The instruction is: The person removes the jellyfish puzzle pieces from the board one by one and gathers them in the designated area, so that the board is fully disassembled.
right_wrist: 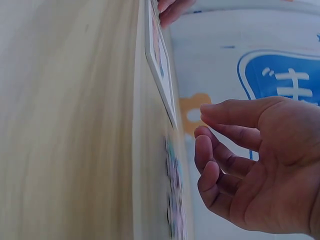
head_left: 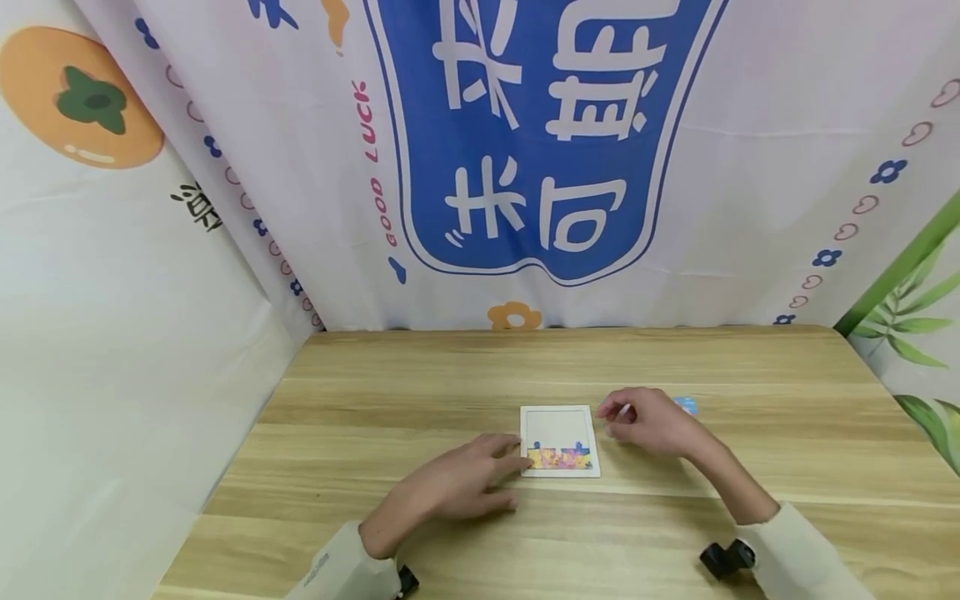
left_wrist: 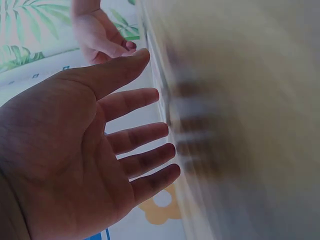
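Note:
A white-framed jigsaw tray [head_left: 558, 427] lies flat on the wooden table, its lower strip filled with joined yellow and pink pieces [head_left: 561, 459]. At the tray's left edge, my left hand [head_left: 472, 479] is spread, with its fingertips right at the border. In the left wrist view the fingers of this hand [left_wrist: 100, 140] are nearly straight. Just past the tray's right edge hovers my right hand [head_left: 648, 421], fingers loosely bent and thumb close to the index finger. Nothing shows between these fingertips [right_wrist: 206, 114] in the right wrist view.
Blue puzzle pieces [head_left: 686, 405] lie on the table [head_left: 420, 375] beyond my right hand, partly hidden by it. In the right wrist view several loose pieces [right_wrist: 175, 195] appear blurred beside the tray. A printed curtain [head_left: 525, 300] hangs behind the table's far edge.

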A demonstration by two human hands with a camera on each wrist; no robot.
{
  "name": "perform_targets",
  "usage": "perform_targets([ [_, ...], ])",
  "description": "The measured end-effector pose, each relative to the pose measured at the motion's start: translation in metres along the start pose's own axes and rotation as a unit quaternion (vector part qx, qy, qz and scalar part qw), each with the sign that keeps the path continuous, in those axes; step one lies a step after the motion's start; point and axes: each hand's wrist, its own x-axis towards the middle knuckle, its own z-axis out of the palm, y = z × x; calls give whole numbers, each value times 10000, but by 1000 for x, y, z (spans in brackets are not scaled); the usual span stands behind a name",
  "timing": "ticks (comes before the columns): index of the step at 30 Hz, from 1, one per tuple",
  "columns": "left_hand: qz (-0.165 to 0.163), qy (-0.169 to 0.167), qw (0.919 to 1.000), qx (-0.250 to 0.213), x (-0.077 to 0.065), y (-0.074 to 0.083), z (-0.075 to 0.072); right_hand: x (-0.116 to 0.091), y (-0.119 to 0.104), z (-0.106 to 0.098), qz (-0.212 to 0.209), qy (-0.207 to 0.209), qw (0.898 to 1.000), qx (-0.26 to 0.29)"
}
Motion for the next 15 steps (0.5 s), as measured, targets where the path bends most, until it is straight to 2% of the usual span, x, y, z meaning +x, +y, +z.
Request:
perform_targets([
  [5, -3, 21, 10000, -37, -7, -3, 3, 10, -13, 12, -124, -225, 9997, 63],
  [15, 377, 162, 9989, 213, -7, -1, 3, 24, -31, 35, -259, -522, 9980, 250],
])
